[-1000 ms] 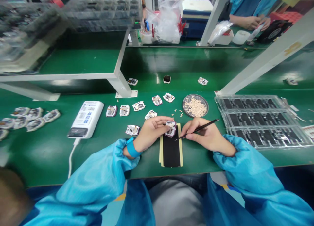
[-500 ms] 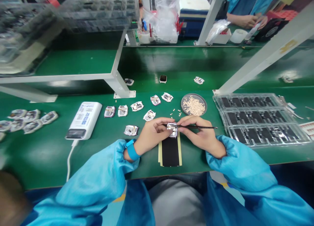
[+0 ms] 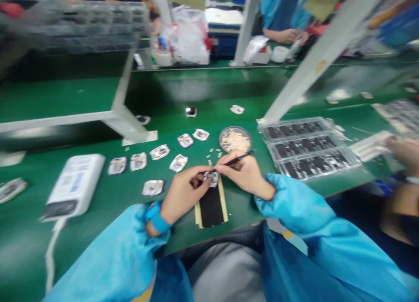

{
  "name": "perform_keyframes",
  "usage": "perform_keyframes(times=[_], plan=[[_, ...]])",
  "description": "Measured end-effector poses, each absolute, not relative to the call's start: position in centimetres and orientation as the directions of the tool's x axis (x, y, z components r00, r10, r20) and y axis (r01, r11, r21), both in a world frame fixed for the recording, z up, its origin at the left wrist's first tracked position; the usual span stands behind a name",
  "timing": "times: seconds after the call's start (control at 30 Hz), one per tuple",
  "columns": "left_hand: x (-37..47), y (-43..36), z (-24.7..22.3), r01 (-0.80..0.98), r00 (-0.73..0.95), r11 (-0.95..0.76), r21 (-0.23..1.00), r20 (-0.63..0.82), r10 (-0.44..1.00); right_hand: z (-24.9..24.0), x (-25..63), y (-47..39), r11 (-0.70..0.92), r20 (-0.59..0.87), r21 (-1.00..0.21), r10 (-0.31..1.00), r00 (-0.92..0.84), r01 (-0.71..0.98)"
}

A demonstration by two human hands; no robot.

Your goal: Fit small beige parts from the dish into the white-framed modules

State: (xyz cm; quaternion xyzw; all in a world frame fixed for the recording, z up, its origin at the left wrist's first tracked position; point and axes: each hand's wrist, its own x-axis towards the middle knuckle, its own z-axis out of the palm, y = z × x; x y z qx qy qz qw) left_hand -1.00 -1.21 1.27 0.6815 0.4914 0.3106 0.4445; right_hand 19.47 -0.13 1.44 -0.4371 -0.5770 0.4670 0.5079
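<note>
My left hand (image 3: pixel 185 192) is closed around the edge of a small watch case (image 3: pixel 212 179), its open inside facing up. Thin black tweezers (image 3: pixel 242 157) sit in the pinch of my right hand (image 3: pixel 244 174), with their tip end at the case's far edge, partly hidden by my fingers. Under the case lies a black pad (image 3: pixel 211 210) with yellow edges. Just beyond my hands, a round dish (image 3: pixel 249 139) holds a heap of small beige pieces. A few such pieces (image 3: pixel 214 152) lie loose beside it.
Several open watch cases (image 3: pixel 159 152) lie to the left and beyond. A white power bank (image 3: pixel 88 175) with a cable stands at left. Clear trays of dark parts (image 3: pixel 304 145) are at right. Another person's hand (image 3: pixel 404 151) reaches in at far right; white posts (image 3: pixel 294 81) rise ahead.
My view has swung right, so things appear further left. The tweezers now slant more steeply upward. Another person's arm and a pale strip have come into view at right.
</note>
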Motion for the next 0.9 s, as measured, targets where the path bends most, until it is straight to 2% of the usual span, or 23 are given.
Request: perform_keyframes(times=[0.1, 0.2, 0.27, 0.33, 0.4, 0.43, 0.5, 0.57, 0.6, 0.73, 0.9], plan=[[-1.4, -1.1, 0.8, 0.492, 0.307, -0.168, 0.854, 0.010, 0.952, 1.7, 19.2, -0.2, 0.151, 0.152, -0.988, 0.982, -0.110, -0.015], [-1.4, -0.5, 0.5, 0.418, 0.292, -0.073, 0.906, -0.057, 0.955, 2.7, 20.2, -0.7, 0.116, 0.139, -0.977, 0.984, -0.116, -0.181], [-1.3, -0.3, 0.9, 0.353, 0.269, 0.024, 0.935, -0.126, 0.955, 4.0, 22.2, -1.5, 0.157, 0.180, -0.966, 0.979, -0.098, -0.207], [-1.3, -0.2, 1.6, 0.329, 0.245, 0.099, 0.939, -0.186, 0.951, 5.5, 25.7, -2.5, 0.222, 0.223, -0.972, 0.975, -0.005, -0.077], [-1.4, -0.2, 2.2, 0.365, 0.225, 0.146, 0.919, -0.240, 0.944, 6.8, 30.8, -3.5, 0.197, 0.248, -0.947, 0.950, 0.188, 0.255], [-1.6, -0.2, 2.4, 0.391, 0.220, 0.166, 0.905, -0.267, 0.938, 7.2, 33.7, -3.9, 0.112, 0.263, -0.872, 0.927, 0.265, 0.476], [-1.8, -0.1, 2.5, 0.404, 0.226, 0.201, 0.892, -0.310, 0.923, 7.6, 39.7, -4.7, -0.193, 0.264, -0.578, 0.875, 0.405, 0.793], [-1.9, 0.0, 2.3, 0.338, 0.260, 0.240, 0.910, -0.336, 0.905, 7.3, 44.9, -5.4, -0.500, 0.150, -0.229, 0.830, 0.538, 0.835], [-1.9, 0.0, 2.2, 0.292, 0.280, 0.260, 0.920, -0.342, 0.897, 7.0, 46.9, -5.7, -0.525, 0.108, -0.189, 0.829, 0.549, 0.830], [-1.6, -0.1, 2.1, 0.191, 0.312, 0.289, 0.938, -0.338, 0.888, 5.2, 50.8, -6.4, -0.504, 0.015, -0.189, 0.857, 0.515, 0.843], [-1.3, -0.5, 2.5, 0.110, 0.287, 0.269, 0.957, -0.290, 0.913, 4.3, 51.6, -6.8, -0.435, 0.014, -0.223, 0.893, 0.449, 0.872]])
